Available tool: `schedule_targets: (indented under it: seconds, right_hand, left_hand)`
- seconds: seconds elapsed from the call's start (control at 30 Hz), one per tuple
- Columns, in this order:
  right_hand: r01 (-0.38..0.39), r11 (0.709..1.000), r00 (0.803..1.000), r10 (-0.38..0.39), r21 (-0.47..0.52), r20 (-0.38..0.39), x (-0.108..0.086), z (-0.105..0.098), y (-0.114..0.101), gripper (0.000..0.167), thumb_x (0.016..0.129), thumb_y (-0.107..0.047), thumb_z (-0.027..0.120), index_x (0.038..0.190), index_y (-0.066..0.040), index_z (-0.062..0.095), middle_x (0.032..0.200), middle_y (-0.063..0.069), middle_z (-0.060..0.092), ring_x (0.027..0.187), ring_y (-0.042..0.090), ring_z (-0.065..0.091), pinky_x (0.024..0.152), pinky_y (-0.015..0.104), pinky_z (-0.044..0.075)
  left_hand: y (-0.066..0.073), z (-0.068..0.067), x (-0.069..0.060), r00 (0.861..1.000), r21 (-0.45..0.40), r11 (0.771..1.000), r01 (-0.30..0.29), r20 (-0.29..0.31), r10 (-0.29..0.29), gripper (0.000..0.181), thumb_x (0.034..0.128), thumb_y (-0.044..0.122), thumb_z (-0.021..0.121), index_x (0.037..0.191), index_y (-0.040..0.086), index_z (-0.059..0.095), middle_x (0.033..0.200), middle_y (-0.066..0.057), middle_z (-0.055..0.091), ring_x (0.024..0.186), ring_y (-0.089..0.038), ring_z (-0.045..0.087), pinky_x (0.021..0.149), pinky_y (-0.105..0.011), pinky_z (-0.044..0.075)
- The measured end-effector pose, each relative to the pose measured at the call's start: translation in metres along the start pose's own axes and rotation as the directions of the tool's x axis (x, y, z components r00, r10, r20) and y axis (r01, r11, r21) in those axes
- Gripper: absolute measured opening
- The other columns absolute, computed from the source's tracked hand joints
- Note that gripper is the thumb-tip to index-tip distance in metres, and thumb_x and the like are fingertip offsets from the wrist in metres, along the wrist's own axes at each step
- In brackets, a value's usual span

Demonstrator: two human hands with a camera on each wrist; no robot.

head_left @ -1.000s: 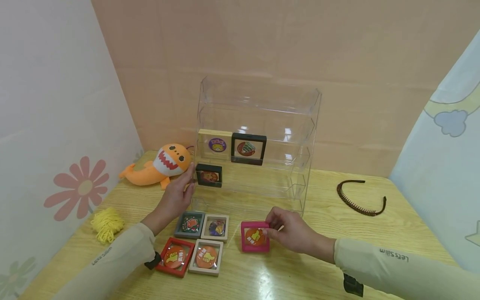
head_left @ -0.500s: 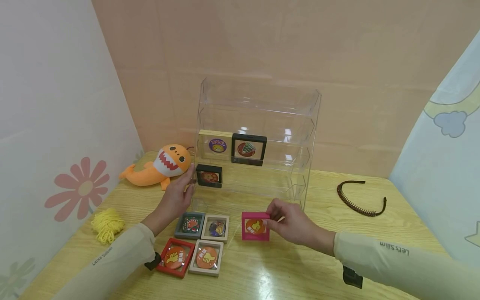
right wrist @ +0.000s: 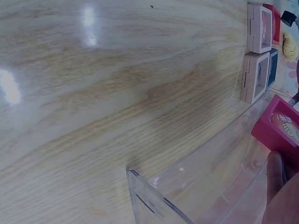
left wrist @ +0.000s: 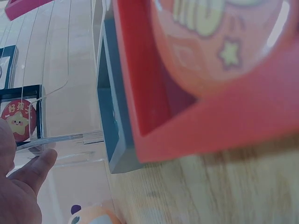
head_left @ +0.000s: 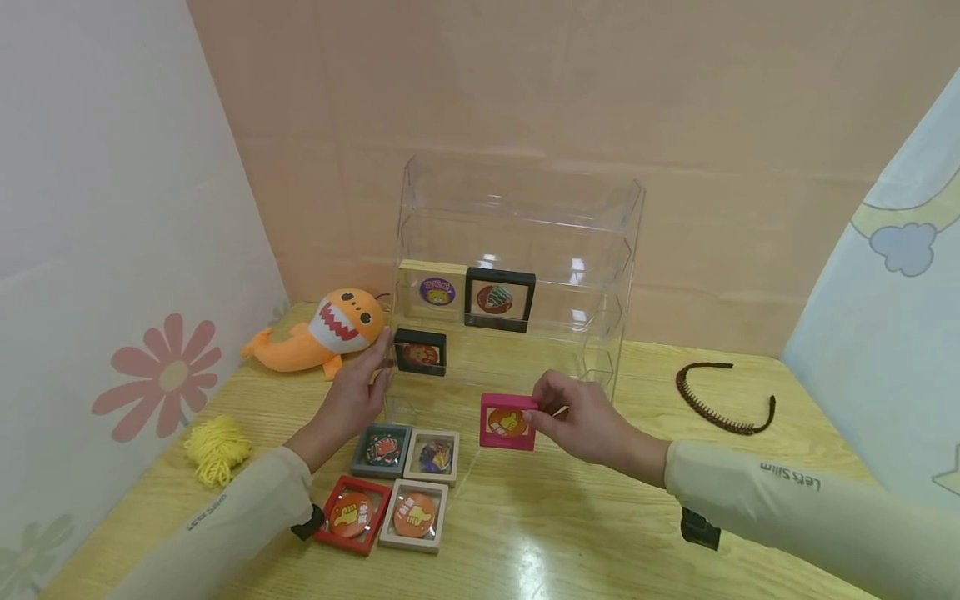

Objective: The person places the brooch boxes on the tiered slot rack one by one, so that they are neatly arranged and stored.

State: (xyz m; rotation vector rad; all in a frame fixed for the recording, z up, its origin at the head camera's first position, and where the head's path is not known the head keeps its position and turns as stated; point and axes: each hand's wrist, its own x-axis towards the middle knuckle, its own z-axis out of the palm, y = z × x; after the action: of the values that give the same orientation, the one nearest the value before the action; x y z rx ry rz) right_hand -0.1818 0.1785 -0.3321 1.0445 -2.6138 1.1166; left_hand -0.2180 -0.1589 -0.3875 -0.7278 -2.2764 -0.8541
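Observation:
A clear acrylic display rack [head_left: 517,196] with several tiers stands on the table. My left hand [head_left: 352,404] rests against its left side panel, fingers mostly straight, near a black-framed badge box [head_left: 421,353] on a lower tier. My right hand [head_left: 588,421] pinches a pink-framed badge box [head_left: 507,422] by its right edge. It is held upright before the rack's lower part, its orange thumbs-up badge facing me. In the right wrist view the pink frame [right wrist: 275,126] is partly cut off by the edge. A cream box [head_left: 433,290] and another black box [head_left: 500,298] sit side by side higher up.
Flat on the table before the rack lie a grey box [head_left: 381,450], a beige box [head_left: 432,457], a red box [head_left: 352,515] and a pale box [head_left: 414,515]. Left are an orange shark plush [head_left: 315,337] and yellow yarn [head_left: 217,450]; right, a brown headband [head_left: 720,412].
My right hand has raised the pink-framed badge box from the tabletop area toward the rack's lower front. My left hand stays at the rack's side.

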Motion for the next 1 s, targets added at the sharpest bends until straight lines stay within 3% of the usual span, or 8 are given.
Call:
schedule_targets:
  seconds: [0.6,0.8,1.0]
  right_hand:
    - [0.030,1.000,0.995,-0.030,-0.003,-0.099,0.030,-0.007,-0.001,0.014,0.085,-0.006,0.070,0.088,-0.012,0.057,0.083,-0.003,0.067,0.073,0.011,0.065,0.061,0.024,0.055]
    - [0.030,0.999,0.991,-0.031,-0.012,-0.128,0.042,-0.007,-0.002,0.014,0.085,-0.005,0.070,0.088,-0.011,0.058,0.083,-0.001,0.067,0.074,0.013,0.065,0.062,0.024,0.055]
    - [0.020,0.999,0.989,-0.024,-0.027,-0.147,0.051,-0.009,-0.004,0.011,0.086,-0.007,0.069,0.089,-0.009,0.059,0.086,0.001,0.068,0.076,0.015,0.065,0.064,0.025,0.055]
  left_hand:
    - [-0.001,0.002,-0.001,1.000,-0.002,1.000,-0.003,-0.004,0.003,0.061,0.0887,-0.006,0.058,0.143,-0.006,0.032,0.140,-0.021,0.042,0.118,-0.037,0.050,0.093,-0.048,0.043]
    - [-0.001,0.001,-0.001,1.000,-0.014,1.000,-0.010,-0.004,0.010,0.061,0.0884,-0.007,0.058,0.143,-0.006,0.033,0.140,-0.022,0.041,0.109,-0.035,0.057,0.090,-0.048,0.045]
    - [0.001,-0.001,0.000,1.000,-0.007,1.000,0.023,0.021,-0.022,0.061,0.0890,-0.006,0.058,0.144,-0.005,0.032,0.142,-0.021,0.040,0.109,-0.034,0.058,0.093,-0.047,0.044]
